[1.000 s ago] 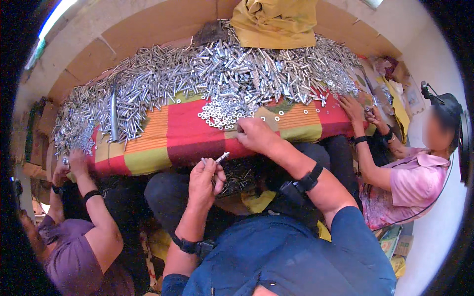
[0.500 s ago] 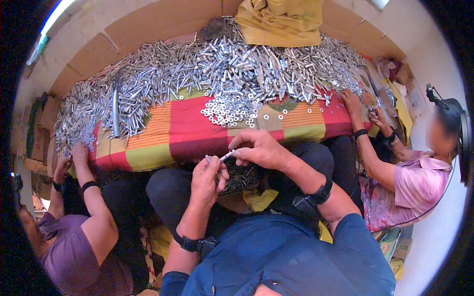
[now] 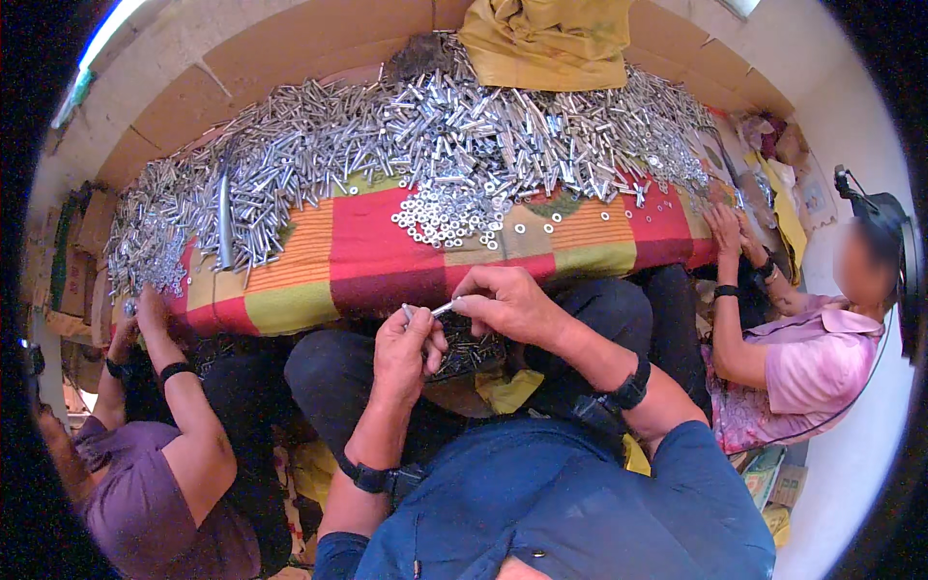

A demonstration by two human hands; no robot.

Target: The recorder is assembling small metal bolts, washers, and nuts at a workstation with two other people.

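Above my lap, my left hand [image 3: 406,348] is closed on a slim silvery bolt [image 3: 442,309], which points up to the right. A second metal tip pokes out near the left thumb; what it belongs to is hidden. My right hand [image 3: 507,304] pinches the far end of the bolt between thumb and fingers. Whether a small part sits between those fingertips is too small to tell. Just beyond the hands, a pile of flat washers [image 3: 449,215] lies on the checked cloth [image 3: 382,237], in front of a large heap of metal bolts and sleeves [image 3: 387,135].
Below my hands stands a dark container of small metal pieces [image 3: 469,353]. Co-workers sit on both sides, a purple-sleeved person [image 3: 164,483] left and a pink-shirted person [image 3: 812,358] right. A metal tube [image 3: 225,222] and a yellow sack [image 3: 546,43] lie on the heap.
My right fingers have shifted slightly along the bolt's end; my left hand stays nearly still. The right co-worker's hands have come together at the cloth's edge.
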